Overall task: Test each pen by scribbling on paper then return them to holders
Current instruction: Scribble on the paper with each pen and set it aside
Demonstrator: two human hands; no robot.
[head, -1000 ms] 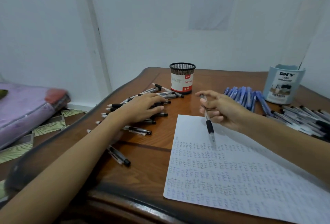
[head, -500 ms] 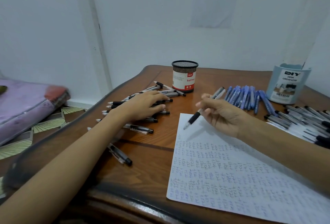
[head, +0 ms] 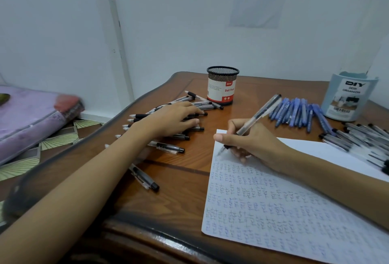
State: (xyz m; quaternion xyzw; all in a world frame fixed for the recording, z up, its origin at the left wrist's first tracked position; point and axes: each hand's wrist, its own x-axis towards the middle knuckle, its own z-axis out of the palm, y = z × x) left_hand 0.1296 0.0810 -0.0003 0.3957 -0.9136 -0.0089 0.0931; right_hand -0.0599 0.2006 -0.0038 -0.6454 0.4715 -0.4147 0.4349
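Note:
My right hand (head: 254, 143) grips a clear pen with a black grip (head: 260, 114) in a writing hold, its tip touching the top left corner of the white paper (head: 284, 206), which is covered in rows of small scribbles. My left hand (head: 172, 120) rests flat, fingers straight, on a pile of black pens (head: 168, 147) at the table's left. A black mesh holder with a red and white label (head: 222, 85) stands at the back. A light blue desk organizer (head: 349, 97) stands at the far right.
Several blue pens (head: 296, 112) lie beside the blue organizer. More black pens (head: 362, 139) lie along the right edge. One black pen (head: 144, 177) lies apart near my left forearm. The wooden table (head: 179, 196) has a curved front edge. A purple mattress (head: 31, 114) lies on the floor, left.
My right hand turned the pen from pointing down to a writing hold and lowered its tip onto the paper's top left corner. My left hand stayed on the black pens.

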